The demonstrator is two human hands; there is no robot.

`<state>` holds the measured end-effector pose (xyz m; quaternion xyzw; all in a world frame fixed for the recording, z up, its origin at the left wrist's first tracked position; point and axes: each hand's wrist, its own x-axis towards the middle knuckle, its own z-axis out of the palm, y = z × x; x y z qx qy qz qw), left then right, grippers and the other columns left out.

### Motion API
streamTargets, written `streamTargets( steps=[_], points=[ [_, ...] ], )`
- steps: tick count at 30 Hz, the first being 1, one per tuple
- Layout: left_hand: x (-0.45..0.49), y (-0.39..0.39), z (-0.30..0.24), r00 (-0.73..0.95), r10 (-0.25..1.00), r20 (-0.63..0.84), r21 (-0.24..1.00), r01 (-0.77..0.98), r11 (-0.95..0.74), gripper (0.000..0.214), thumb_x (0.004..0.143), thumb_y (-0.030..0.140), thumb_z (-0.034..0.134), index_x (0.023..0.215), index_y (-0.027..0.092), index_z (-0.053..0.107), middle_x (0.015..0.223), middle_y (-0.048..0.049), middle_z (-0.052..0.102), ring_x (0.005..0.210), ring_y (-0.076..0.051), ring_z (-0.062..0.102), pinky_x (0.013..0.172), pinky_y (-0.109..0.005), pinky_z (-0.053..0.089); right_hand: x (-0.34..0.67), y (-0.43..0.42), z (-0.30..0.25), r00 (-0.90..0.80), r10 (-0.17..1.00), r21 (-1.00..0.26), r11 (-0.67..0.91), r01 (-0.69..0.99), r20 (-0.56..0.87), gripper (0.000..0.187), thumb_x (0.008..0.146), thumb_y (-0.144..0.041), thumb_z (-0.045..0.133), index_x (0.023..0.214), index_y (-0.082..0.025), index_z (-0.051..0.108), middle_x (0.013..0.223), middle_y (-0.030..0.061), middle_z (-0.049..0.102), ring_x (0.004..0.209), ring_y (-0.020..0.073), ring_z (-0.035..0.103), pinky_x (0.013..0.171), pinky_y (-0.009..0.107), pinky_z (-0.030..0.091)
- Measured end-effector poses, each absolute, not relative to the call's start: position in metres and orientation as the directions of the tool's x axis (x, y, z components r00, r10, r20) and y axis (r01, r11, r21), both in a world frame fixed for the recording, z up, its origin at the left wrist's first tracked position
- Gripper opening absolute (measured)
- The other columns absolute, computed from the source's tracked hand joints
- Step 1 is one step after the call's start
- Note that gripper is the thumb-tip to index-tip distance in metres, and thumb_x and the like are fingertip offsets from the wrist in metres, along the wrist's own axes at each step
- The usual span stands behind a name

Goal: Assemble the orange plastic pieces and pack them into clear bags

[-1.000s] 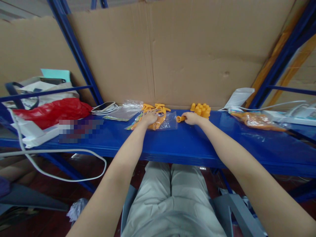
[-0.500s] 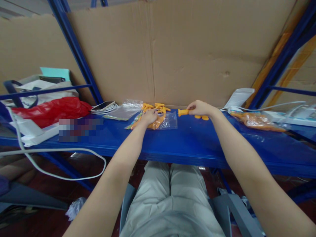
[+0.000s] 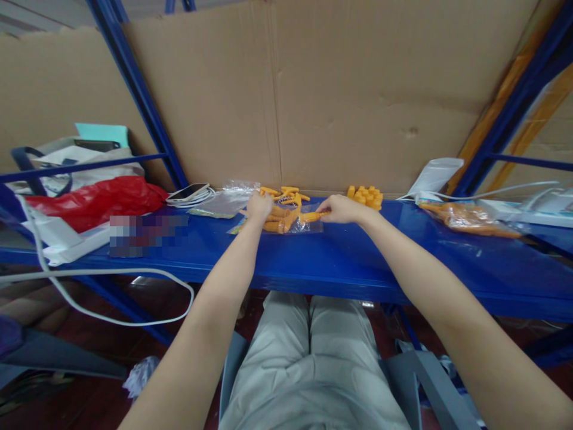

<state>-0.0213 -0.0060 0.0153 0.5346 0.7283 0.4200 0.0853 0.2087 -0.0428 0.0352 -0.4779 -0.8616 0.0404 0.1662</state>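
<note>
My left hand [image 3: 260, 207] is closed at the left side of a clear plastic bag [image 3: 316, 227], seemingly pinching its edge; the fingertips are hidden. Several orange plastic parts [image 3: 282, 222] lie in or on this bag. My right hand [image 3: 340, 209] is closed on an orange cylindrical plastic piece [image 3: 310, 217], which points left over the bag's right end. More orange pieces [image 3: 290, 191] and a small dark chain lie behind the bag. Just beyond my right hand stands a cluster of yellow-orange pieces [image 3: 366, 196].
Left on the blue shelf [image 3: 340, 257] are a flat plastic packet [image 3: 215, 204], a phone with white cable [image 3: 190, 194] and a red plastic bag [image 3: 102, 200]. To the right lies another bag of orange parts [image 3: 468, 220]. Cardboard [image 3: 335, 95] walls the back.
My right hand has moved left with the orange piece, from beside the yellow-orange cluster to the bag. My left hand has shifted slightly left, uncovering more of the orange parts.
</note>
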Motion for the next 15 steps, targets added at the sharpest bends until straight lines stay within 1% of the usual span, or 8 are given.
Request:
streamTargets(
  steps=[3, 7, 10, 13, 15],
  points=[
    [-0.026, 0.001, 0.012, -0.39, 0.87, 0.302, 0.73, 0.682, 0.052, 0.042, 0.092, 0.029, 0.042, 0.126, 0.013, 0.06, 0.13, -0.0189, 0.066, 0.126, -0.034, 0.059, 0.106, -0.048, 0.044, 0.206, -0.041, 0.03, -0.509, 0.816, -0.262, 0.573, 0.777, 0.275, 0.027, 0.075, -0.014, 0.061, 0.093, -0.016, 0.08, 0.09, 0.0052, 0.076, 0.083, 0.0202, 0.066, 0.074, 0.028, 0.046],
    [-0.029, 0.009, 0.008, -0.359, 0.874, 0.328, 0.725, 0.689, 0.011, 0.041, 0.091, 0.026, 0.04, 0.122, 0.011, 0.063, 0.125, -0.0183, 0.068, 0.122, -0.032, 0.061, 0.102, -0.042, 0.047, 0.204, -0.033, 0.019, -0.524, 0.79, -0.345, 0.612, 0.712, 0.318, 0.027, 0.076, -0.022, 0.061, 0.093, -0.014, 0.08, 0.086, 0.0035, 0.075, 0.076, 0.016, 0.062, 0.068, 0.025, 0.043],
    [-0.03, 0.012, 0.008, -0.366, 0.87, 0.331, 0.713, 0.701, 0.023, 0.04, 0.092, 0.027, 0.04, 0.12, 0.01, 0.064, 0.125, -0.0195, 0.068, 0.122, -0.032, 0.061, 0.101, -0.041, 0.047, 0.204, -0.028, 0.013, -0.527, 0.788, -0.358, 0.615, 0.703, 0.318, 0.027, 0.075, -0.022, 0.061, 0.093, -0.014, 0.08, 0.075, 0.0016, 0.071, 0.067, 0.0134, 0.057, 0.064, 0.025, 0.039],
    [-0.031, 0.012, 0.01, -0.351, 0.883, 0.311, 0.721, 0.693, 0.022, 0.038, 0.092, 0.026, 0.039, 0.116, 0.014, 0.066, 0.122, -0.0171, 0.07, 0.119, -0.031, 0.063, 0.1, -0.042, 0.048, 0.203, -0.025, 0.01, -0.53, 0.778, -0.336, 0.625, 0.705, 0.337, 0.023, 0.076, -0.023, 0.061, 0.084, -0.014, 0.08, 0.064, -0.0004, 0.064, 0.063, 0.0118, 0.05, 0.062, 0.025, 0.035],
    [-0.029, 0.012, 0.01, -0.333, 0.899, 0.284, 0.751, 0.661, 0.008, 0.037, 0.092, 0.025, 0.038, 0.114, 0.015, 0.067, 0.118, -0.0155, 0.072, 0.115, -0.03, 0.065, 0.097, -0.042, 0.051, 0.202, -0.025, 0.009, -0.532, 0.772, -0.343, 0.633, 0.694, 0.348, 0.022, 0.077, -0.027, 0.062, 0.079, -0.014, 0.079, 0.06, -0.0017, 0.058, 0.062, 0.0109, 0.047, 0.061, 0.025, 0.033]
  ],
)
